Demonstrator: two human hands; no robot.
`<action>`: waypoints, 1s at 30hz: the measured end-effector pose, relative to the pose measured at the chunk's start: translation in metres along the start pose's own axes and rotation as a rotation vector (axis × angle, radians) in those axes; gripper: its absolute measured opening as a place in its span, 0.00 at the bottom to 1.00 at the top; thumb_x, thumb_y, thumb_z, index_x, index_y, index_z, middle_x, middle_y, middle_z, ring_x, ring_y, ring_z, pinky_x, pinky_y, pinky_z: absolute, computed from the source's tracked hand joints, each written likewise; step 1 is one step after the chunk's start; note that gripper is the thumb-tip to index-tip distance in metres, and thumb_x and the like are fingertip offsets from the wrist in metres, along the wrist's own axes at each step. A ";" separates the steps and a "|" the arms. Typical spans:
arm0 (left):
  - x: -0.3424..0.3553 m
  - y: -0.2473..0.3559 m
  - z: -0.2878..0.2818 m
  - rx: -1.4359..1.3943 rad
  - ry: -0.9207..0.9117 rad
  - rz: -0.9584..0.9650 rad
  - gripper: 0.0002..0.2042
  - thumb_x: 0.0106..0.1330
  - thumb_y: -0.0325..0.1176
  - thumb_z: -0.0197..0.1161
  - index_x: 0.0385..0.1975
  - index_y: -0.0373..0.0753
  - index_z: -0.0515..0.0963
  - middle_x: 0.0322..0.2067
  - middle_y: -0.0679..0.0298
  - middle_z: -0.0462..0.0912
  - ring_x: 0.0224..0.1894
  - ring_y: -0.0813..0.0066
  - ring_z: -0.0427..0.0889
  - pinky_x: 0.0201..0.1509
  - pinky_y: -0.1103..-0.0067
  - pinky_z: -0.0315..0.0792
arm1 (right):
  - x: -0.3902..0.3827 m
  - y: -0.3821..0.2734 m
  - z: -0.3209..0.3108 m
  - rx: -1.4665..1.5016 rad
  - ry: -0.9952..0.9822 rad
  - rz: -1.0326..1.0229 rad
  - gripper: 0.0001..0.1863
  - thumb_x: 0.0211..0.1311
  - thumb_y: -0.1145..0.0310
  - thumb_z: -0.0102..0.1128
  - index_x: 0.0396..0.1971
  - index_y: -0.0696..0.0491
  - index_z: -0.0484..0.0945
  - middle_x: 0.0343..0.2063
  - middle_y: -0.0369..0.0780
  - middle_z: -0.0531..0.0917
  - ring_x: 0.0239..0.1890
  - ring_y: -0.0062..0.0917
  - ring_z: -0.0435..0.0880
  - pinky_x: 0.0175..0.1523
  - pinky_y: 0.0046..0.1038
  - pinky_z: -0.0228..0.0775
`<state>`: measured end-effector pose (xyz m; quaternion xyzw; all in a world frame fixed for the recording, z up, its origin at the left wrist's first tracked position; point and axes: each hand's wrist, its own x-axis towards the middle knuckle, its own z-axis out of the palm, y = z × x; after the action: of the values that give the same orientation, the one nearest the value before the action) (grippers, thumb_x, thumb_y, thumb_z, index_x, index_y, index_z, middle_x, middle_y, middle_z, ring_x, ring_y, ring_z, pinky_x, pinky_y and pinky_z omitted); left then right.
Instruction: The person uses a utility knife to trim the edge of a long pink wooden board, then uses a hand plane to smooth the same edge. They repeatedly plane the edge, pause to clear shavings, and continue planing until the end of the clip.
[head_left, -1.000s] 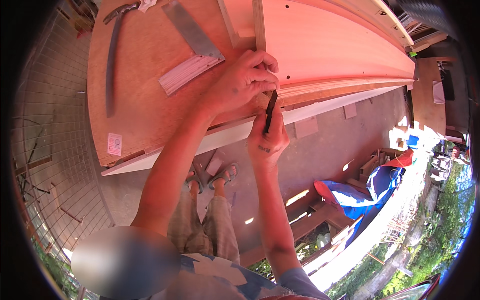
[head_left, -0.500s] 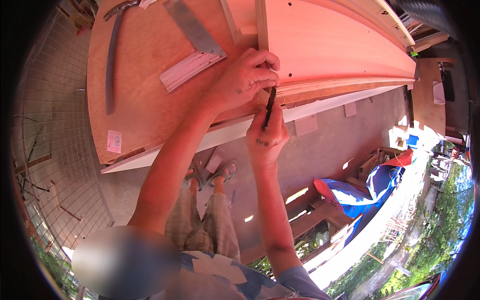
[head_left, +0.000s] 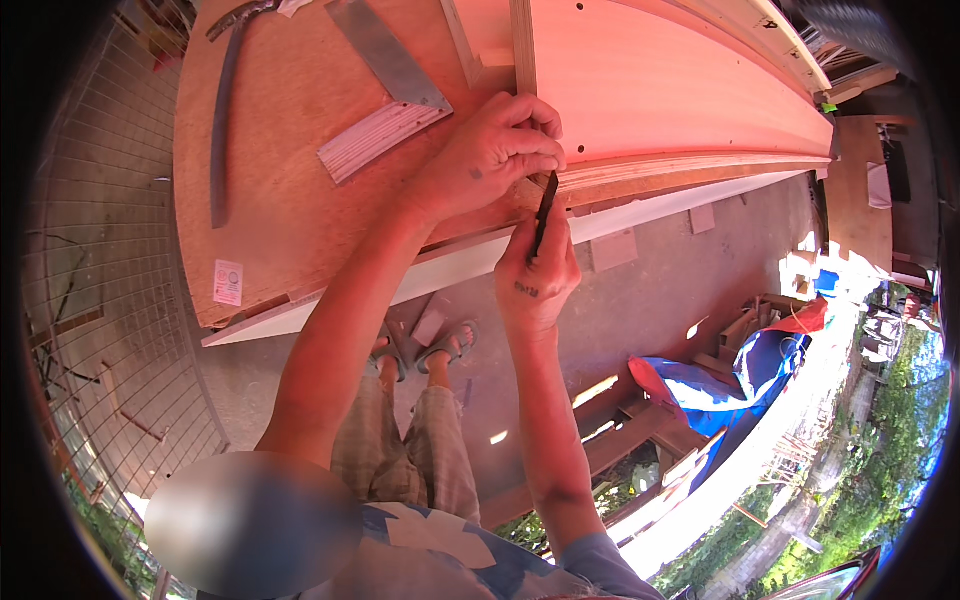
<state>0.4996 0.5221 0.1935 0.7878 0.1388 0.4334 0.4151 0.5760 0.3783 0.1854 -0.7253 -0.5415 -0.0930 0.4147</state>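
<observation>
In my right hand (head_left: 537,280) is a thin black tool (head_left: 545,213), gripped between thumb and fingers and tilted up; its exact kind does not show. The tool's upper end meets the corner of a plywood panel assembly (head_left: 660,90), just below the fingertips of my left hand (head_left: 495,150). My left fingers are curled and pinched at that corner; what they hold, if anything, is hidden. On the wooden work surface (head_left: 290,120), left of my hands, lies a square with a metal blade (head_left: 388,50) and a pale wooden stock (head_left: 385,143).
A hammer (head_left: 222,130) with a long dark handle lies at the surface's far left. A long white board edge (head_left: 400,290) runs along the near side. Wire mesh (head_left: 110,230) stands at left. Right of me are wood offcuts (head_left: 655,430) and a blue and red tarp (head_left: 740,375).
Both hands and the black tool have shifted very slightly to the right along the panel corner. My grip looks the same.
</observation>
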 end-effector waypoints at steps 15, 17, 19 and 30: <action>-0.003 0.000 0.003 0.096 0.053 0.041 0.06 0.58 0.24 0.73 0.34 0.40 0.84 0.43 0.71 0.79 0.44 0.69 0.76 0.49 0.72 0.73 | -0.005 -0.005 0.005 -0.040 -0.025 0.086 0.19 0.67 0.81 0.59 0.57 0.64 0.74 0.35 0.51 0.84 0.33 0.47 0.86 0.33 0.41 0.79; -0.003 -0.001 0.004 0.093 0.063 0.045 0.06 0.57 0.24 0.73 0.33 0.40 0.84 0.43 0.71 0.79 0.43 0.69 0.76 0.49 0.72 0.72 | -0.005 -0.005 0.005 -0.046 -0.035 0.099 0.20 0.66 0.80 0.59 0.57 0.64 0.75 0.36 0.52 0.85 0.33 0.47 0.87 0.34 0.41 0.79; -0.003 -0.002 0.005 0.102 0.066 0.055 0.06 0.57 0.24 0.73 0.32 0.40 0.84 0.43 0.71 0.79 0.43 0.69 0.76 0.49 0.72 0.72 | -0.006 -0.006 0.006 -0.049 -0.031 0.126 0.20 0.65 0.79 0.60 0.58 0.62 0.76 0.37 0.53 0.86 0.33 0.48 0.88 0.35 0.41 0.80; -0.003 -0.003 0.003 0.110 0.059 0.060 0.04 0.59 0.22 0.70 0.32 0.39 0.84 0.45 0.70 0.79 0.45 0.68 0.76 0.50 0.72 0.72 | -0.002 -0.004 0.004 -0.074 -0.053 0.038 0.20 0.66 0.81 0.59 0.58 0.65 0.75 0.33 0.50 0.83 0.30 0.47 0.85 0.31 0.41 0.77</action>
<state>0.5010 0.5206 0.1890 0.8001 0.1509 0.4603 0.3537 0.5706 0.3802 0.1841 -0.7526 -0.5346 -0.0859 0.3747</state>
